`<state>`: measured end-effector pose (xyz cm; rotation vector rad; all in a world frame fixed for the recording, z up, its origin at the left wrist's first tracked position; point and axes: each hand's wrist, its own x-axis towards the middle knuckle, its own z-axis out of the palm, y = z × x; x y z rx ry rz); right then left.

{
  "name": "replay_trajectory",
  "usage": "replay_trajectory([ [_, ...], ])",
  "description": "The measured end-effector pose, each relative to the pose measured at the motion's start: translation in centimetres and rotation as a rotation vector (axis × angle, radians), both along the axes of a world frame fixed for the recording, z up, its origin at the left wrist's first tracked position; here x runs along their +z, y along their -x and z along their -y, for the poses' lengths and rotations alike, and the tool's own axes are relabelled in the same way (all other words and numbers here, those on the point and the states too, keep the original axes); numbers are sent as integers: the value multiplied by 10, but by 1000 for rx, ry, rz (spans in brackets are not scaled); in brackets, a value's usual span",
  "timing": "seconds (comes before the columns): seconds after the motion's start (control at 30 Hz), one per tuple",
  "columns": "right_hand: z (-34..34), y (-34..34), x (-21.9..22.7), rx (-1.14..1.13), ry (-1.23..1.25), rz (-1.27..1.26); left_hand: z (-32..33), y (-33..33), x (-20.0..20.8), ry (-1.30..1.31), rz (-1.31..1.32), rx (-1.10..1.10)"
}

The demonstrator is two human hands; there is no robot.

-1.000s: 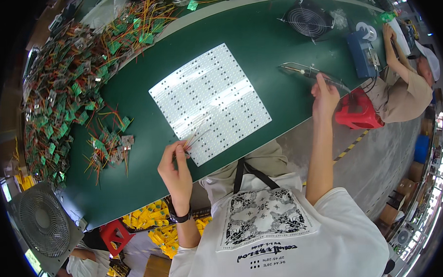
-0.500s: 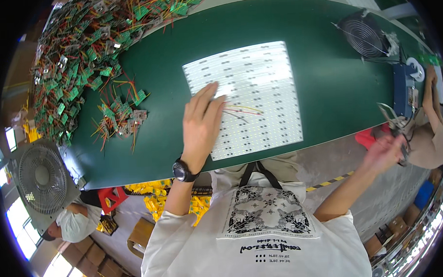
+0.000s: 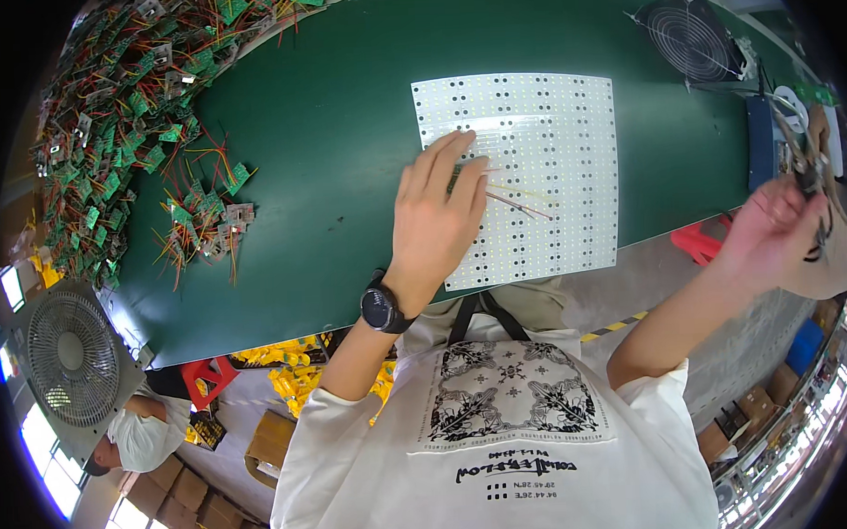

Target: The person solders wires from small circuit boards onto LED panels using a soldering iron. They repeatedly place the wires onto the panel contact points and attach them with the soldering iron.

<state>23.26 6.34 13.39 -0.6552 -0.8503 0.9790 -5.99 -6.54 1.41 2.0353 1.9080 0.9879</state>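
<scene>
A white LED panel dotted with small holes lies flat on the green table. My left hand, with a black watch at the wrist, rests on the panel's left part, fingers stretched out. It pins thin red and yellow wires that stick out to the right from under the fingers. My right hand is far out to the right, past the table's edge, closed around a thin dark tool. What kind of tool it is I cannot tell.
A big heap of green circuit boards with coloured wires covers the table's left end, with a small cluster nearer. A black fan and a blue box stand at the right. Below: grey fan, another person, red stool.
My left hand came from the table's near edge onto the panel with the wires. My right hand swung off the table to the far right and closed on the dark tool.
</scene>
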Motion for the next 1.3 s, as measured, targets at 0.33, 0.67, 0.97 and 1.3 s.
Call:
replay_trajectory([
  [0.33,-21,18,-105,-123,94,138,-6,3,2,91,-112,61],
  [0.67,-19,-8,-135,-207,172,-37,-7,4,3,71,-135,218],
  [0.97,-22,2,-133,-165,239,-8,-3,4,3,143,-200,339],
  [1.3,-32,-1,-138,-283,232,-104,8,-8,25,270,-339,212],
])
